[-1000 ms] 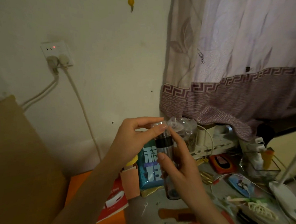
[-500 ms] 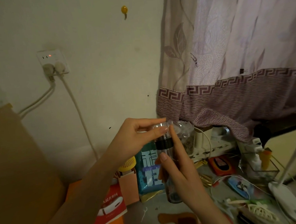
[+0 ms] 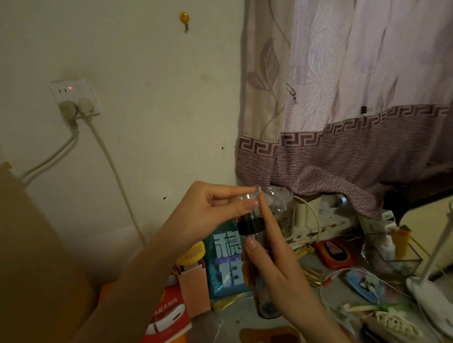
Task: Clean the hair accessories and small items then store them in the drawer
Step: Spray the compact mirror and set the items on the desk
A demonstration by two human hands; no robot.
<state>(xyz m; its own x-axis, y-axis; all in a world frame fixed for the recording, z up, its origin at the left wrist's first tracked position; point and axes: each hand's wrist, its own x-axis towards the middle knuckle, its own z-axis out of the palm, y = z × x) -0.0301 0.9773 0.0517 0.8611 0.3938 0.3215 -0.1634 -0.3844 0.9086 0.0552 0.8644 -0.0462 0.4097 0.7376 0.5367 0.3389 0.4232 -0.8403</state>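
A tall clear spray bottle (image 3: pixel 251 223) with a black collar and a clear cap stands upright over the cluttered table. My right hand (image 3: pixel 276 263) wraps its body, thumb on the front and index finger reaching up to the cap. My left hand (image 3: pixel 209 211) pinches the clear cap between thumb and fingers from the left. A cream claw hair clip (image 3: pixel 393 322) lies at the lower right, and a brown comb (image 3: pixel 271 338) lies on the table below the bottle.
A teal packet (image 3: pixel 226 265), small orange paper bag (image 3: pixel 193 288), red booklet (image 3: pixel 166 321) and yellow mini fan (image 3: pixel 190 254) stand left of the bottle. A glass box (image 3: pixel 390 257), white desk lamp (image 3: pixel 436 299), cables and power strip (image 3: pixel 325 226) crowd the right. Curtain (image 3: pixel 348 112) hangs behind.
The view has tilted and shifted slightly. Both hands stay on the bottle; the right index finger has slid up to the cap beside the left fingers.
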